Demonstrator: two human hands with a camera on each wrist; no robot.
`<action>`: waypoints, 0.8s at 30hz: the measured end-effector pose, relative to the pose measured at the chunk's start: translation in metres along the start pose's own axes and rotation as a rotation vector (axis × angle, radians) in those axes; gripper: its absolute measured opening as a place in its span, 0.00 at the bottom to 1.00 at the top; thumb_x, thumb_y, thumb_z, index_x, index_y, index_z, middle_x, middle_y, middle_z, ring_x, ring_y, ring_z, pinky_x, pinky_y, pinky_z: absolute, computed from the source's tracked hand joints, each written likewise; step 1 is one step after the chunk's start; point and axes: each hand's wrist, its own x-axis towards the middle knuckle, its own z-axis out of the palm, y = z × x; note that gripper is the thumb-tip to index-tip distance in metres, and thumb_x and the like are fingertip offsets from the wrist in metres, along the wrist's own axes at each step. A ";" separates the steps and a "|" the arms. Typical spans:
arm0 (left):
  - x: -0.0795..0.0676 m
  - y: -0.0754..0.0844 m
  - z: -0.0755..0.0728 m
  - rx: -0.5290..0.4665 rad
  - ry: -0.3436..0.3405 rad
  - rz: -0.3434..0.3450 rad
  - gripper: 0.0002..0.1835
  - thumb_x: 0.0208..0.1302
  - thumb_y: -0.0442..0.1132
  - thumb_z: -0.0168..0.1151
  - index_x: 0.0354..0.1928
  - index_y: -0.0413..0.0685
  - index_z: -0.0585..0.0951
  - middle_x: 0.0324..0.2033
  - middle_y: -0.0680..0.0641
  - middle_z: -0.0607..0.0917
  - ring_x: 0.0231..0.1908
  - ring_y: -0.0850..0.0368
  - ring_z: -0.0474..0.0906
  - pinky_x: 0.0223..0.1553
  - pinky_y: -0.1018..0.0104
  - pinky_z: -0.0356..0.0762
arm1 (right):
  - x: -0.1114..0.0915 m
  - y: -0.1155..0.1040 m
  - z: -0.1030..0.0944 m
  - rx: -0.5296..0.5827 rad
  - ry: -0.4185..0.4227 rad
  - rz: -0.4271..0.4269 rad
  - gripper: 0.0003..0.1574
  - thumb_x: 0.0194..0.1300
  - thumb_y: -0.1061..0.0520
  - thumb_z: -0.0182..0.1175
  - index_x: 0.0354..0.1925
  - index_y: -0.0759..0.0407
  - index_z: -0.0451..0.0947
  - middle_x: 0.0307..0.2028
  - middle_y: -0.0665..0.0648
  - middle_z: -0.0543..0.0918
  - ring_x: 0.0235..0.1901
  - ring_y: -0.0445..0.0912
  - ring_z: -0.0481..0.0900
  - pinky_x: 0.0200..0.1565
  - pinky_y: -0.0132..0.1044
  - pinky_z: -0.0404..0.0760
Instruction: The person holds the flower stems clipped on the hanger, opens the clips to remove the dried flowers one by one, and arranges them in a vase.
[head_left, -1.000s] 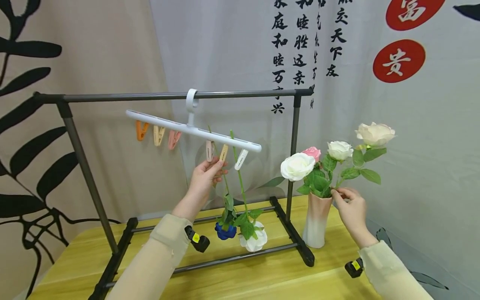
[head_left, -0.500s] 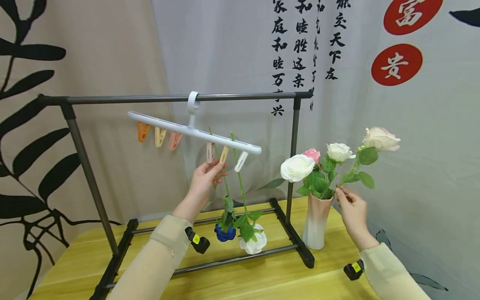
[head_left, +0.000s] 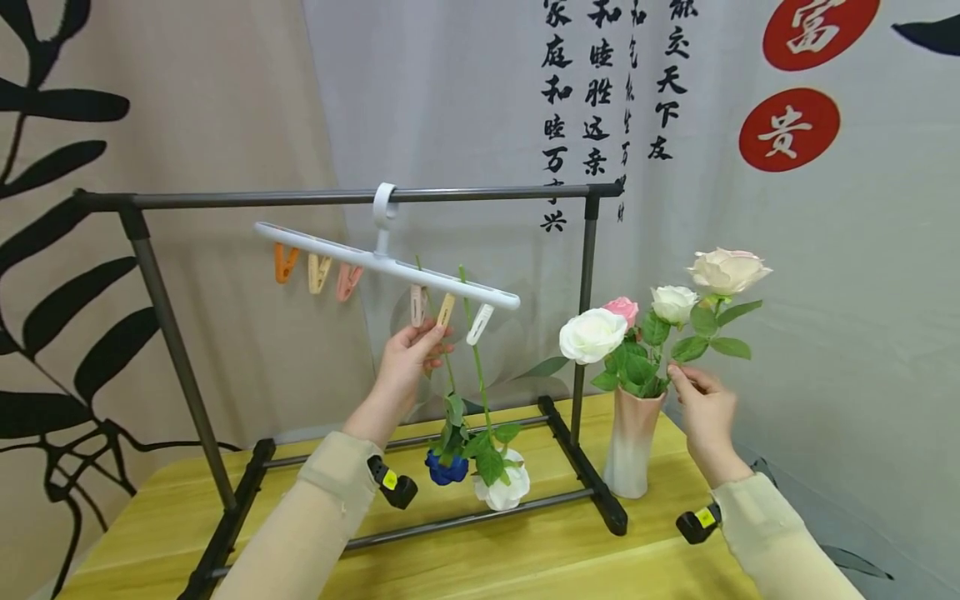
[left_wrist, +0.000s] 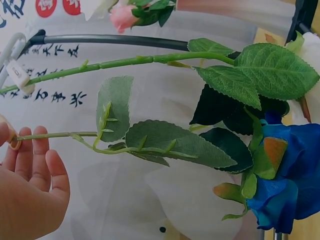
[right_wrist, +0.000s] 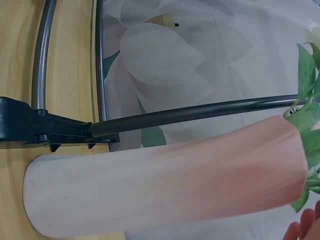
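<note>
My left hand (head_left: 414,348) is raised under a white clip hanger (head_left: 386,263) and pinches the stem of a blue rose (head_left: 446,468) just below the clips. In the left wrist view that stem runs to my fingertips (left_wrist: 30,150), with the blue rose (left_wrist: 285,175) at the right. A white rose (head_left: 506,490) hangs head down beside it. My right hand (head_left: 693,383) pinches the stem of a cream rose (head_left: 726,269) at the mouth of a pink-and-white vase (head_left: 632,442). The vase (right_wrist: 165,185) fills the right wrist view.
The hanger hooks over the top rail (head_left: 300,197) of a dark metal rack whose foot (head_left: 585,471) lies just left of the vase. Three more roses, white (head_left: 592,335), pink (head_left: 622,308) and small white (head_left: 672,302), stand in the vase. The wooden table (head_left: 525,558) backs onto curtains.
The cream rose swung out to the right, then came back left and more upright as my right hand turned its stem. My left hand has stayed at the blue rose's stem.
</note>
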 end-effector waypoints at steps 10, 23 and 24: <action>0.001 -0.002 0.001 0.015 -0.005 0.004 0.21 0.71 0.42 0.58 0.61 0.40 0.72 0.52 0.44 0.83 0.36 0.63 0.82 0.38 0.67 0.75 | -0.004 0.009 0.006 -0.058 -0.078 -0.010 0.24 0.68 0.48 0.62 0.49 0.68 0.82 0.44 0.50 0.78 0.42 0.39 0.72 0.41 0.29 0.74; 0.000 -0.002 -0.002 0.004 -0.004 0.005 0.20 0.71 0.41 0.58 0.60 0.40 0.72 0.51 0.44 0.83 0.36 0.62 0.82 0.36 0.70 0.74 | -0.012 0.025 -0.009 -0.093 -0.075 0.060 0.35 0.68 0.40 0.57 0.62 0.63 0.74 0.54 0.52 0.72 0.44 0.39 0.69 0.44 0.31 0.72; 0.001 -0.002 -0.002 0.003 -0.004 0.003 0.20 0.71 0.42 0.58 0.59 0.40 0.72 0.50 0.45 0.84 0.37 0.61 0.82 0.36 0.70 0.75 | -0.011 0.024 -0.010 -0.080 -0.059 0.059 0.35 0.68 0.40 0.58 0.61 0.63 0.75 0.52 0.51 0.72 0.43 0.38 0.70 0.43 0.29 0.72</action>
